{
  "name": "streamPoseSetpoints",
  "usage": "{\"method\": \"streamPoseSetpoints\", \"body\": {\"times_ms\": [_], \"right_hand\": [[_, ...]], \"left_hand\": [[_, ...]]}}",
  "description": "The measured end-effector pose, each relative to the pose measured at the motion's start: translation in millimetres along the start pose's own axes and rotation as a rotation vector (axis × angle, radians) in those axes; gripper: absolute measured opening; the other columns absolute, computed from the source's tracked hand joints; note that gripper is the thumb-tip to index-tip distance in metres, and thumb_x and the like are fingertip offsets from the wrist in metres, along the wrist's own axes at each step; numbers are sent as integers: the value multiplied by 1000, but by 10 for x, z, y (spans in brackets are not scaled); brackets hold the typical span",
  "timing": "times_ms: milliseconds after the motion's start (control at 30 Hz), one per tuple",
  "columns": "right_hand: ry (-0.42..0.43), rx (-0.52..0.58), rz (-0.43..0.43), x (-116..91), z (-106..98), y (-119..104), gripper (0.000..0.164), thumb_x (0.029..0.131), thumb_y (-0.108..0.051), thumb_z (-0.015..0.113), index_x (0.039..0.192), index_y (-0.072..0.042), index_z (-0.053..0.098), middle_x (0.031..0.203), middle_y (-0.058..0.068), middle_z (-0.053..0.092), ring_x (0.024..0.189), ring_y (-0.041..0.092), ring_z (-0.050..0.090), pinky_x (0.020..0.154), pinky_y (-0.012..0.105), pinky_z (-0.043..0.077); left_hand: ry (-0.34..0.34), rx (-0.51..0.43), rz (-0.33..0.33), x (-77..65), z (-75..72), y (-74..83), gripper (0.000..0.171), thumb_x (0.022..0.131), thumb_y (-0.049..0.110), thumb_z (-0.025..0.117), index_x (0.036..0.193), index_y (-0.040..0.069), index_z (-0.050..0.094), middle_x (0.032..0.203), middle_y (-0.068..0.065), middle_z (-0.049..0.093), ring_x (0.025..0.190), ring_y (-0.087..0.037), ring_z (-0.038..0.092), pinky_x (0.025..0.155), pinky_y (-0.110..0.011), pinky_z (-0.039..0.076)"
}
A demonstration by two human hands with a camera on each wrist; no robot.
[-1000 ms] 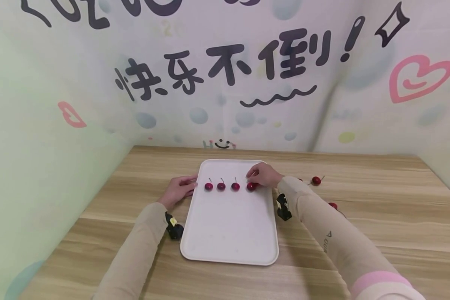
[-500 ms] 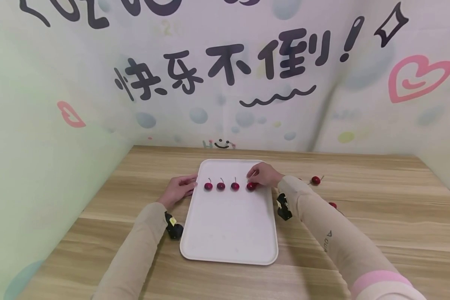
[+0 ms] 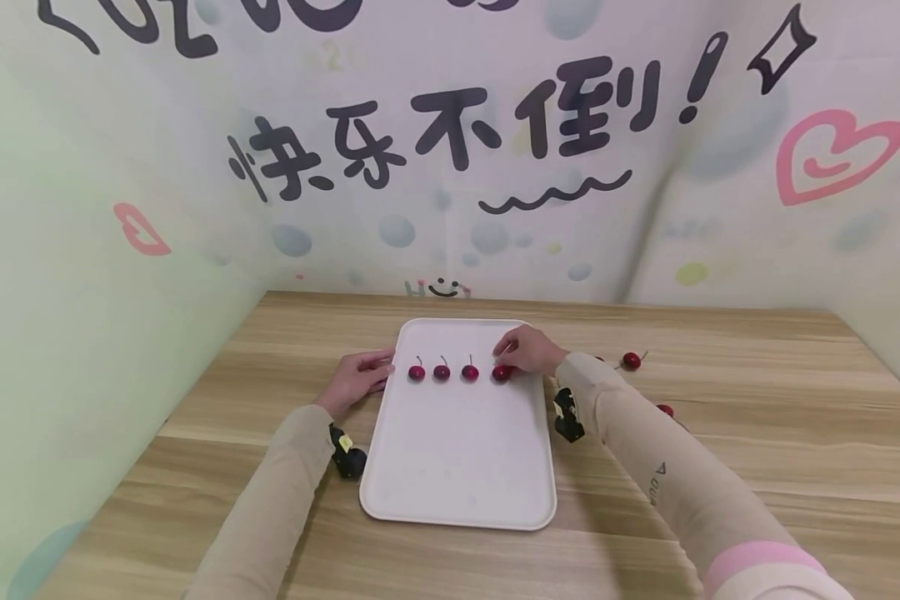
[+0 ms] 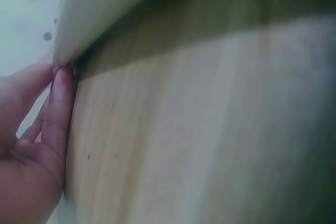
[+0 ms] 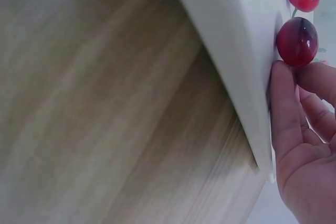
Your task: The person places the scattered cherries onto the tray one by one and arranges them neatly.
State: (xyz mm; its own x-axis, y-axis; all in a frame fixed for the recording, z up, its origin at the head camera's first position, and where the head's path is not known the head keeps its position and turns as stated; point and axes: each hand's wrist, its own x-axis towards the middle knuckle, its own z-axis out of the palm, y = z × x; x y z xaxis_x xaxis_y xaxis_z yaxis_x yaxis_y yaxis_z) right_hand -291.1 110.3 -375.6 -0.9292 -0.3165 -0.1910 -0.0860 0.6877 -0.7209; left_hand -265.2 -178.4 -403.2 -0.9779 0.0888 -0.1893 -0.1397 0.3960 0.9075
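A white rectangular tray (image 3: 461, 467) lies on the wooden table. Across its far part, three dark red cherries (image 3: 441, 373) stand in a row with stems pointing away. At the row's right end, my right hand (image 3: 531, 350) pinches another cherry (image 3: 501, 373) between thumb and fingers; the right wrist view shows this cherry (image 5: 297, 42) at the fingertips, close over the tray surface. My left hand (image 3: 356, 382) grips the tray's left rim. In the left wrist view, the left hand's fingertips (image 4: 63, 74) meet at the tray edge (image 4: 100, 14).
Loose cherries lie on the table right of the tray, one cherry (image 3: 632, 361) farther back and one cherry (image 3: 666, 411) partly behind the right sleeve (image 3: 667, 467). Another shows just past the right wrist. A printed fabric backdrop (image 3: 450, 242) stands behind the table.
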Motion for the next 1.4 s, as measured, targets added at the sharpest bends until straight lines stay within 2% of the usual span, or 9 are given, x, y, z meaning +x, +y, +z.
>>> {"method": "streamPoseSetpoints", "body": {"times_ms": [300, 600, 867, 933, 1067, 1167, 1300, 1400], "right_hand": [[16, -35, -2, -13, -4, 4, 17, 83, -5, 62, 97, 3, 65, 89, 13, 62, 76, 18, 57, 68, 25, 49], [-8, 22, 25, 7, 9, 17, 17, 85, -1, 58, 100, 5, 62, 90, 14, 62, 73, 18, 60, 64, 24, 53], [1, -39, -45, -70, -87, 21, 19, 86, -6, 58, 102, 5, 61, 81, 12, 63, 69, 16, 59, 63, 25, 52], [2, -47, -50, -101, -117, 25, 19, 87, -7, 58, 102, 4, 61, 78, 10, 62, 68, 16, 58, 63, 25, 52], [-17, 10, -46, -186, -180, 57, 20, 87, -6, 57, 103, 4, 60, 77, 9, 60, 68, 16, 56, 64, 26, 54], [-33, 75, -51, -281, -256, 85, 21, 87, -4, 56, 105, 6, 58, 79, 11, 59, 70, 17, 56, 67, 29, 55], [-27, 108, -70, -440, -410, 133, 25, 88, -4, 54, 110, 8, 56, 86, 16, 59, 75, 21, 57, 69, 32, 55], [-12, 124, -68, -560, -542, 224, 28, 90, -9, 53, 114, 7, 53, 91, 20, 59, 80, 27, 59, 61, 32, 54]], "left_hand": [[1, 5, 2, 10, 5, -13, 37, 90, 13, 56, 126, 7, 52, 116, -16, 55, 97, -18, 57, 82, -26, 50], [12, 6, -18, 1, 4, -19, 38, 89, 15, 57, 127, 10, 52, 112, -14, 55, 94, -18, 56, 81, -25, 50], [14, 12, -7, 12, 9, -25, 37, 89, 14, 56, 126, 9, 53, 113, -15, 56, 95, -17, 57, 81, -26, 50], [9, 9, -5, 16, 11, -28, 38, 90, 14, 56, 127, 8, 52, 113, -15, 55, 95, -17, 57, 81, -26, 50], [9, -2, -1, 21, 19, -30, 38, 89, 12, 57, 126, 8, 52, 112, -15, 55, 94, -17, 57, 81, -26, 50], [6, -1, 7, 18, 21, -32, 38, 89, 11, 56, 126, 7, 52, 111, -16, 55, 92, -16, 57, 81, -25, 50], [-1, -10, 18, 5, 18, -24, 37, 89, 10, 56, 126, 5, 52, 110, -16, 56, 88, -13, 57, 79, -25, 51], [-4, -17, 26, -3, 18, -16, 37, 89, 9, 55, 126, 4, 52, 110, -17, 56, 86, -12, 57, 79, -24, 51]]}}
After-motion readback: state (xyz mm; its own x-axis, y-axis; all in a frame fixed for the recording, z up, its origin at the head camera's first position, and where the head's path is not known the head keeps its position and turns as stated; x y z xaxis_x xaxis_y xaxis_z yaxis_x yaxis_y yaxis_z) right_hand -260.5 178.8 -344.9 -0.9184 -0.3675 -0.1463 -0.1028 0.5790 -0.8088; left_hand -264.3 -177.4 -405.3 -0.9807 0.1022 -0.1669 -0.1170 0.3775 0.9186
